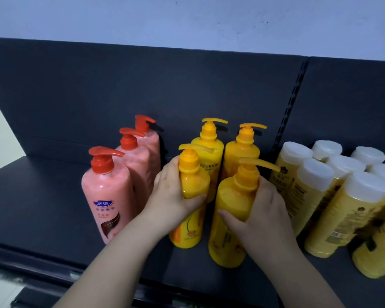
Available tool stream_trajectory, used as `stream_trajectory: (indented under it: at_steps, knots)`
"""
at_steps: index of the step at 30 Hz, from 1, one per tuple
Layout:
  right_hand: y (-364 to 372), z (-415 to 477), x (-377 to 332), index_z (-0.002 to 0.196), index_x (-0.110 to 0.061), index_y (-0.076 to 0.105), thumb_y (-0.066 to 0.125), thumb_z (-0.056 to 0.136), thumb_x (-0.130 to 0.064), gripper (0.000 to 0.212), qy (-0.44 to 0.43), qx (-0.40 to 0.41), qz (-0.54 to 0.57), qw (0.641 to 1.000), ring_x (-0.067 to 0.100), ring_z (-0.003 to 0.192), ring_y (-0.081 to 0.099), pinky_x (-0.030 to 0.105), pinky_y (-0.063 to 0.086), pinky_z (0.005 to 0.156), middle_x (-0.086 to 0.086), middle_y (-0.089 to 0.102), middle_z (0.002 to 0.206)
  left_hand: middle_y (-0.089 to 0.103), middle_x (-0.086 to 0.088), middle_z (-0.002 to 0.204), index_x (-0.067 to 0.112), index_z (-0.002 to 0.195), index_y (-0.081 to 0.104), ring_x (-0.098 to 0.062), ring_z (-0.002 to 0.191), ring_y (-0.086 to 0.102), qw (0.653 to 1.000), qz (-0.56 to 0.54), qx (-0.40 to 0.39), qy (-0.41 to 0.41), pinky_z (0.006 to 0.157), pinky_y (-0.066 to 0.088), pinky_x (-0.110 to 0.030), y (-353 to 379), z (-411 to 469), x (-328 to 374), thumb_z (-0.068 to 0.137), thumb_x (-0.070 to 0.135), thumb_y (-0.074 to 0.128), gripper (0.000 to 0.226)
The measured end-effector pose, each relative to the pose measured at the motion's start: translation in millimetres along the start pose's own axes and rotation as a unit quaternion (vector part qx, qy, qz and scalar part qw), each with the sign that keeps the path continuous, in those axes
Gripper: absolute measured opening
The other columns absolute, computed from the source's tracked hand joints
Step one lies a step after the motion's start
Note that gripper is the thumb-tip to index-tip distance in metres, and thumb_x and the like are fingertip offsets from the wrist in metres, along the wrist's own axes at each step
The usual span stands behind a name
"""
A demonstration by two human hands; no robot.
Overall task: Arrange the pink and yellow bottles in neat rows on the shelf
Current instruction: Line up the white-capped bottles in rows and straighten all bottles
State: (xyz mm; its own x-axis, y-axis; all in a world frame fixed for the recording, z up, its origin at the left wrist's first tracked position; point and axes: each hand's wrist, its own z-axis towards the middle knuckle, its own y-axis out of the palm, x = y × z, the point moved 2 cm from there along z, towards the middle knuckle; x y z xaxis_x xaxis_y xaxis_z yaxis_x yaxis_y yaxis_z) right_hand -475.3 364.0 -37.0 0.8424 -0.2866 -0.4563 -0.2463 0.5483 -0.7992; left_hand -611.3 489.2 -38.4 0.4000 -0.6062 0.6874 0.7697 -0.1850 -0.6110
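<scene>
Probably a shop: slotted dark shelf (42,196) stocked with duplicate bottles (333,196).

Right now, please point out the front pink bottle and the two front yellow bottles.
front pink bottle (105,192): head view, pink body above the label.
left front yellow bottle (195,183): head view, shoulder below the pump.
right front yellow bottle (228,196): head view, upper body.

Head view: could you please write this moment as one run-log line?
left hand: grips front-left yellow bottle | right hand: grips front-right yellow bottle | pink bottles: three in one row
</scene>
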Motion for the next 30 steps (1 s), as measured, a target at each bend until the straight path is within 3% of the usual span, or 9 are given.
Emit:
stream_trajectory:
  at_steps: [4,9,15,20,26,30]
  knots:
    - [1.2,3.9,1.5,0.144,-0.008,0.019,0.066,0.073,-0.056,0.098,-0.007,-0.014,-0.033,0.999,0.026,0.128,0.034,0.032,0.031,0.104,0.010,0.035,0.140,0.035,-0.007,0.139,0.017,0.144,0.025,-0.023,0.131,0.031,1.000,0.009,-0.007,-0.027,0.111,0.025,-0.035,16.7,23.4,-0.3,0.068,0.032,0.079,0.094]
    - [1.2,1.0,5.3,0.142,-0.002,0.025,0.066,0.070,-0.056,0.099,-0.001,-0.016,-0.054,0.998,0.032,0.124,0.040,0.038,0.038,0.100,0.016,0.041,0.136,0.032,-0.008,0.141,0.017,0.145,0.020,-0.025,0.133,0.028,0.999,0.020,-0.019,-0.032,0.111,0.025,-0.036,34.4,45.9,2.2,0.069,0.036,0.078,0.098]
    - [-0.5,14.0,7.0,0.146,-0.008,0.008,0.063,0.077,-0.055,0.099,0.005,-0.037,-0.032,0.999,0.025,0.133,0.026,0.031,0.025,0.109,0.010,0.024,0.146,0.034,-0.007,0.139,0.019,0.145,0.021,-0.024,0.132,0.030,0.999,0.031,-0.005,-0.020,0.111,0.025,-0.036,30.4,41.4,-2.0,0.068,0.035,0.079,0.097]
    - [9.1,46.9,13.0,0.146,-0.005,0.004,0.061,0.080,-0.054,0.100,0.034,-0.047,-0.021,0.998,0.030,0.134,0.023,0.035,0.020,0.111,0.014,0.020,0.148,0.035,-0.009,0.139,0.017,0.146,0.018,-0.027,0.131,0.031,0.998,0.062,0.000,-0.031,0.109,0.025,-0.035,33.6,41.8,3.4,0.069,0.037,0.078,0.100]
    - [14.9,65.8,20.8,0.147,-0.003,0.001,0.056,0.081,-0.057,0.101,0.015,-0.063,-0.022,0.998,0.031,0.134,0.021,0.036,0.018,0.111,0.015,0.017,0.149,0.022,-0.012,0.144,0.019,0.149,-0.005,-0.030,0.136,0.021,0.991,0.071,-0.094,-0.056,0.111,0.019,-0.035,27.7,49.5,3.0,0.071,0.026,0.078,0.114]
    - [15.5,65.7,21.8,0.147,-0.004,0.001,0.053,0.081,-0.059,0.101,0.009,-0.060,-0.023,0.998,0.031,0.133,0.022,0.037,0.019,0.110,0.015,0.018,0.148,0.015,-0.012,0.147,0.015,0.148,-0.013,-0.030,0.138,0.017,0.987,0.093,-0.117,-0.055,0.113,0.017,-0.035,26.4,50.8,3.3,0.074,0.030,0.076,0.116]
